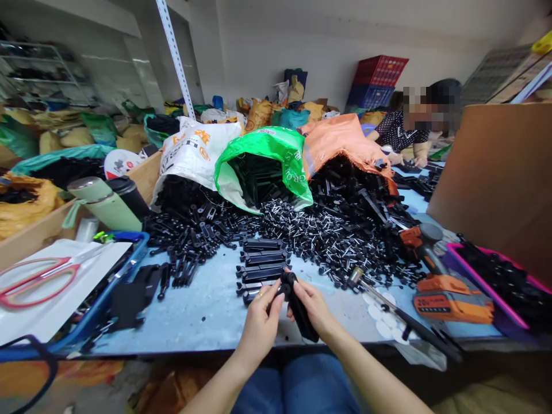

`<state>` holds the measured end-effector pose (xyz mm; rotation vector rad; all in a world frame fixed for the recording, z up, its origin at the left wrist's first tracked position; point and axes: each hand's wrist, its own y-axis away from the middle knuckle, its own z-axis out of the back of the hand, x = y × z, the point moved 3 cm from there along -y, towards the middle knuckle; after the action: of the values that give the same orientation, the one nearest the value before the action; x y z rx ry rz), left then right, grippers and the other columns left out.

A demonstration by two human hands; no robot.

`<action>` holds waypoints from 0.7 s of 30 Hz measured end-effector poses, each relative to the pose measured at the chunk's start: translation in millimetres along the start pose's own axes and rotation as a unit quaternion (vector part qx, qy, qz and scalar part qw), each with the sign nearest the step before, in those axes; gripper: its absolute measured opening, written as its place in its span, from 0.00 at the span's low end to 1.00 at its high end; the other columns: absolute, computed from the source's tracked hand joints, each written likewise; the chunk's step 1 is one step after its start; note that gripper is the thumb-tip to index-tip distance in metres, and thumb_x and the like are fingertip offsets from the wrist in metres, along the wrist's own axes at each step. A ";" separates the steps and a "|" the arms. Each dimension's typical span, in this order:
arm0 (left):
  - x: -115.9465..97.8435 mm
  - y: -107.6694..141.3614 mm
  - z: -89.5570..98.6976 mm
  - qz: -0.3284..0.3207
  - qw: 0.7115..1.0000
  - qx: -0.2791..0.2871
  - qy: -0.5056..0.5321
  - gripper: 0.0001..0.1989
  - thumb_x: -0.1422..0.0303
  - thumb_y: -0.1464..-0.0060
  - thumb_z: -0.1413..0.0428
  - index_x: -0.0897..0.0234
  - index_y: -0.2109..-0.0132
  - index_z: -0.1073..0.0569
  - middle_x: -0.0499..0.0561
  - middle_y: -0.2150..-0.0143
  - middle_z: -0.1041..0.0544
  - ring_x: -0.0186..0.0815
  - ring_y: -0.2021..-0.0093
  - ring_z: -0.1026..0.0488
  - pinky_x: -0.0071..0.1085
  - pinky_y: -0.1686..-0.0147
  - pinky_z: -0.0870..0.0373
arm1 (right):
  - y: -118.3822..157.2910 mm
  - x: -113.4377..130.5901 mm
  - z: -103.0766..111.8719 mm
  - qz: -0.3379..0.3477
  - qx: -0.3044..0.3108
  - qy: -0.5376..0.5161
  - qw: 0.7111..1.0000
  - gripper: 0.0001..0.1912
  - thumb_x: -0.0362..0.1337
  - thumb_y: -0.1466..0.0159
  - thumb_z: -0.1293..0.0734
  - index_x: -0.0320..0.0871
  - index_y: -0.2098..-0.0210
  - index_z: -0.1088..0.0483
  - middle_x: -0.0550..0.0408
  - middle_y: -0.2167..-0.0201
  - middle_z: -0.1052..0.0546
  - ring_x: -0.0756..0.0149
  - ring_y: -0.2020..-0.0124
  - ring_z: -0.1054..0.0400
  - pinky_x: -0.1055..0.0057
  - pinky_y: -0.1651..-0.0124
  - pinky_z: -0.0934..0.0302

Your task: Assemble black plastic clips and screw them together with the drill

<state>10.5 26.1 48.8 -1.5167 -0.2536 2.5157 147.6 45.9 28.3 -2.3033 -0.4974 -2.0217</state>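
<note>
Near the table's front edge, my right hand (pixel 314 305) is closed around a long black plastic part (pixel 303 316), which tilts down toward me. My left hand (pixel 262 319) pinches at the part's upper end, where a small rounded black piece shows between thumb and fingers. Whether that piece is separate or joined, I cannot tell. Just beyond my hands lies a row of several similar black parts (pixel 263 257), side by side. Behind them spreads a heap of black-headed pins with silvery shafts (pixel 310 230). Left of the heap are small black lever-like pieces (pixel 190 247).
White, green (pixel 267 138) and orange (pixel 340 138) sacks spill black parts at the back. An orange cordless drill (pixel 448 299) and a pink-rimmed tray (pixel 483 276) stand right. Red-handled scissors (pixel 38 279) lie left over a blue tray (pixel 103 293). Another person works beyond a cardboard box (pixel 495 178).
</note>
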 end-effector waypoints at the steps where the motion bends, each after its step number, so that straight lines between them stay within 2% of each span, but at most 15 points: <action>1: -2.5 0.3 1.3 -0.013 1.000 0.001 -0.003 0.18 0.65 0.40 0.55 0.61 0.46 0.31 0.53 0.54 0.27 0.39 0.54 0.29 0.36 0.53 0.31 | 2.8 2.8 3.6 0.026 0.014 0.036 0.999 0.29 0.51 0.38 0.40 0.47 0.41 0.43 0.57 0.73 0.29 0.72 0.78 0.36 0.71 0.74 0.36; 3: -4.9 1.9 1.9 -0.024 0.999 0.022 0.008 0.18 0.66 0.40 0.55 0.63 0.45 0.32 0.55 0.55 0.28 0.39 0.52 0.31 0.36 0.52 0.33 | 7.9 8.9 11.9 0.080 0.046 0.126 0.988 0.27 0.48 0.39 0.39 0.49 0.42 0.41 0.55 0.66 0.29 0.74 0.78 0.37 0.72 0.72 0.36; 6: -6.4 8.9 -4.1 -0.027 1.000 0.013 0.001 0.18 0.67 0.40 0.54 0.62 0.45 0.32 0.54 0.59 0.28 0.37 0.57 0.30 0.34 0.56 0.31 | 14.5 11.9 16.8 0.132 0.078 0.224 0.962 0.25 0.45 0.39 0.37 0.53 0.43 0.39 0.53 0.60 0.29 0.73 0.75 0.37 0.72 0.71 0.36; 8: -7.8 14.9 -10.6 -0.031 0.999 -0.039 0.010 0.17 0.68 0.40 0.55 0.62 0.45 0.33 0.55 0.57 0.29 0.36 0.56 0.30 0.34 0.55 0.32 | 18.4 9.0 12.9 0.146 0.063 0.224 0.962 0.25 0.45 0.38 0.38 0.54 0.42 0.40 0.52 0.58 0.29 0.72 0.76 0.36 0.71 0.72 0.35; 11: -10.1 21.0 -15.5 -0.053 0.990 -0.128 0.019 0.18 0.71 0.39 0.57 0.63 0.43 0.35 0.57 0.52 0.31 0.37 0.51 0.33 0.35 0.52 0.33 | 24.4 2.4 2.5 0.170 0.003 0.185 0.968 0.25 0.44 0.37 0.40 0.55 0.40 0.44 0.51 0.51 0.32 0.70 0.75 0.36 0.69 0.73 0.35; 13: -11.7 20.0 -13.9 -0.082 0.988 -0.131 0.012 0.18 0.71 0.39 0.58 0.62 0.43 0.36 0.58 0.52 0.31 0.37 0.51 0.33 0.36 0.52 0.33 | 27.5 -0.9 -4.3 0.188 -0.010 0.186 0.964 0.26 0.43 0.37 0.40 0.56 0.40 0.45 0.51 0.49 0.33 0.69 0.74 0.35 0.68 0.72 0.34; 15: -11.4 15.9 -10.6 -0.100 0.990 -0.094 0.010 0.18 0.71 0.39 0.57 0.62 0.45 0.35 0.58 0.53 0.30 0.38 0.51 0.33 0.37 0.53 0.32 | 28.3 -3.1 -8.5 0.191 -0.004 0.195 0.962 0.27 0.43 0.37 0.40 0.56 0.39 0.46 0.51 0.49 0.33 0.68 0.73 0.34 0.68 0.72 0.34; 16: -9.6 14.0 -9.3 -0.094 0.992 -0.079 0.011 0.17 0.70 0.39 0.57 0.62 0.46 0.34 0.57 0.53 0.30 0.39 0.51 0.33 0.38 0.52 0.32 | 27.4 -4.1 -9.4 0.183 -0.003 0.196 0.963 0.27 0.43 0.37 0.40 0.56 0.39 0.47 0.51 0.49 0.33 0.68 0.73 0.34 0.68 0.72 0.34; 18: -0.8 13.3 -10.5 -0.044 0.996 -0.070 0.024 0.16 0.67 0.39 0.57 0.62 0.48 0.32 0.57 0.53 0.29 0.39 0.53 0.31 0.38 0.55 0.30 | 23.3 -5.8 -9.5 0.161 0.002 0.211 0.964 0.26 0.44 0.36 0.42 0.55 0.38 0.48 0.51 0.50 0.31 0.67 0.71 0.32 0.67 0.70 0.34; 21: 24.4 27.1 -23.8 0.096 0.986 -0.104 0.083 0.18 0.63 0.39 0.59 0.61 0.44 0.39 0.55 0.56 0.29 0.34 0.67 0.27 0.31 0.70 0.26 | 11.8 -4.3 -3.7 0.157 0.051 0.315 0.935 0.24 0.45 0.36 0.42 0.54 0.40 0.43 0.51 0.51 0.29 0.61 0.61 0.31 0.62 0.58 0.35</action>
<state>18.4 7.1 10.4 -1.9054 -0.3721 2.5522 146.7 32.9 26.8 -1.4259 -0.1689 -2.3141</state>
